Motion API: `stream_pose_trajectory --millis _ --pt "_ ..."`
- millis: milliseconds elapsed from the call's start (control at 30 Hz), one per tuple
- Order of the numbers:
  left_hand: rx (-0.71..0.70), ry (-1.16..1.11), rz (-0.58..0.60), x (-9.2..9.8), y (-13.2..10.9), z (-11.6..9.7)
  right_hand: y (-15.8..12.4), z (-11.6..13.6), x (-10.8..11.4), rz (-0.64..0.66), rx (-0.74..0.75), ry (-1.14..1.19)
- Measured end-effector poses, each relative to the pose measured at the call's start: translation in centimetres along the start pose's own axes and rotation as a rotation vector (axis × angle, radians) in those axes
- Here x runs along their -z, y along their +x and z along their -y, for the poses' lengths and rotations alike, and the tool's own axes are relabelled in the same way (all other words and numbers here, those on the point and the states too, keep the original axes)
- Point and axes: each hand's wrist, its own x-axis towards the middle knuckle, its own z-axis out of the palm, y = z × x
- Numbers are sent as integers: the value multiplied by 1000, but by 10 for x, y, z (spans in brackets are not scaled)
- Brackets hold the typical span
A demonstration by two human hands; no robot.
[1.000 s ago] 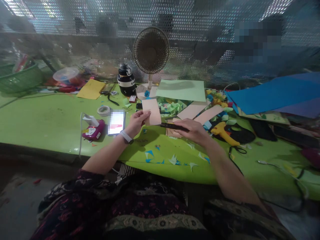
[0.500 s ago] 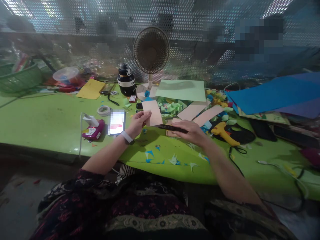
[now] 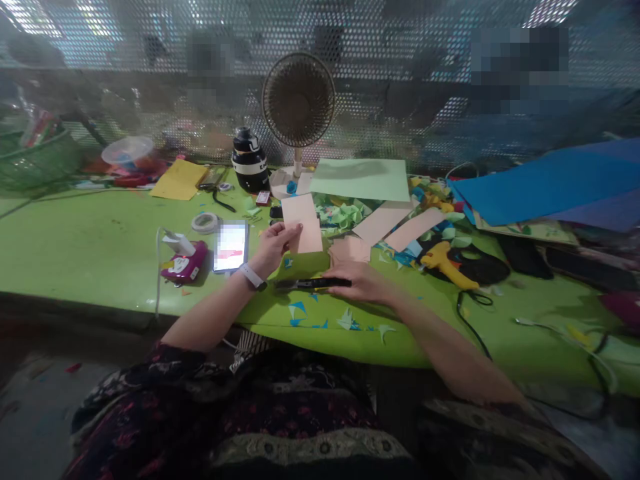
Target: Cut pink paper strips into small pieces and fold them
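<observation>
My left hand (image 3: 278, 245) pinches a pale pink paper piece (image 3: 303, 219) between thumb and fingers, holding it upright above the table. My right hand (image 3: 364, 281) is closed round the black handles of a pair of scissors (image 3: 315, 283). Their blades point left, low over the green tabletop, apart from the paper. Just beyond my right hand lies a small stack of pink paper pieces (image 3: 350, 249). Two pink paper strips (image 3: 415, 229) rest farther back.
Green paper scraps (image 3: 343, 215) lie below a pale green sheet (image 3: 360, 179). A phone (image 3: 231, 247), a tape roll (image 3: 205, 222) and a purple power socket (image 3: 185, 262) are at left. A fan (image 3: 299, 100) and bottle (image 3: 250, 163) stand behind. A yellow glue gun (image 3: 445, 265) lies right.
My right hand has brought the scissors down and left, away from the pink paper and nearer the table's front. My left hand still holds the paper in about the same place.
</observation>
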Motion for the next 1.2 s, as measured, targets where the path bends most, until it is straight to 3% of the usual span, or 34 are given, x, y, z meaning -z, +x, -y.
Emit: stream_pose_trajectory --millis 100,233,300,500,733,833,900,967,1100,1200 --pt "-6 18 55 -4 -6 2 5 9 -4 -69 -16 -3" --pt "16 16 116 -12 -13 8 8 13 -4 -366 -296 45" --pt "37 21 137 -16 -17 10 9 12 -5 -432 -379 118" --pt "49 60 104 -18 -20 12 11 5 -3 -416 -434 241" --pt "27 53 13 -10 -11 12 -1 -29 21 -436 -714 315" --pt "36 35 37 -10 -11 12 -7 -37 31 -336 -855 56" --pt "47 14 42 -11 -11 11 -9 -37 33 -345 -930 -171" --pt "73 -12 43 -13 -13 10 -7 -31 31 -424 -849 -264" --pt "159 -64 119 -17 -18 8 1 -14 16 -501 -268 -325" --pt "202 -88 192 -21 -22 8 3 -5 8 -471 -54 -365"
